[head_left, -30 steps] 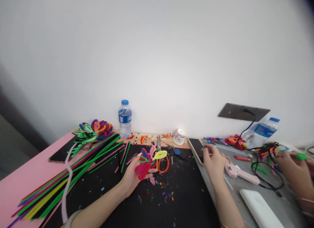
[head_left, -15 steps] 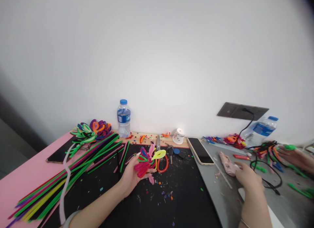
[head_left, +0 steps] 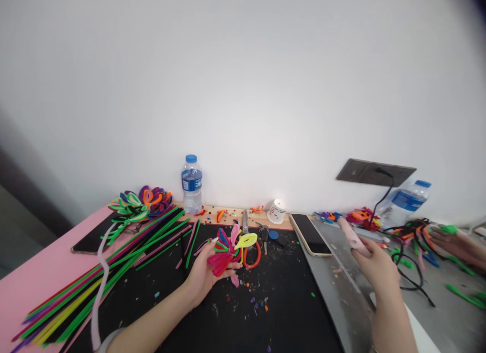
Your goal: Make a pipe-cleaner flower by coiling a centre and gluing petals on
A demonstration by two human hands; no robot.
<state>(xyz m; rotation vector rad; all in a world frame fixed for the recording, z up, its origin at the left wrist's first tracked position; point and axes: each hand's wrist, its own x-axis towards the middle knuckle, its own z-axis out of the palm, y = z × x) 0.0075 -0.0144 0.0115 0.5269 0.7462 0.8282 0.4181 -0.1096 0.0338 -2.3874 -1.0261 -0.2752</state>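
Note:
Between the fingers of my left hand (head_left: 203, 274) is a pipe-cleaner flower (head_left: 224, 251), with pink, red, blue and green loops and one yellow leaf-shaped loop. Orange-handled scissors (head_left: 252, 256) lie just right of it, blades toward the wall. My right hand (head_left: 377, 264) is closed round a pink glue gun (head_left: 353, 236), raised off the grey surface. A black cord (head_left: 408, 279) loops beside that hand. At the far left, a bunch of green, yellow, pink and purple pipe cleaners (head_left: 110, 277) lies on the black mat (head_left: 243, 317).
A water bottle (head_left: 192, 185), a paper cup (head_left: 276, 211), keys (head_left: 265, 235) and a phone (head_left: 310, 234) stand or lie near the wall. Finished pipe-cleaner flowers (head_left: 140, 203) sit at the left. At far right, another person's hand (head_left: 451, 244) holds green pieces.
My right hand has lifted the pink glue gun off the grey surface and tilted it, shifting slightly left; the cord moved with it. My left hand stays put with the flower.

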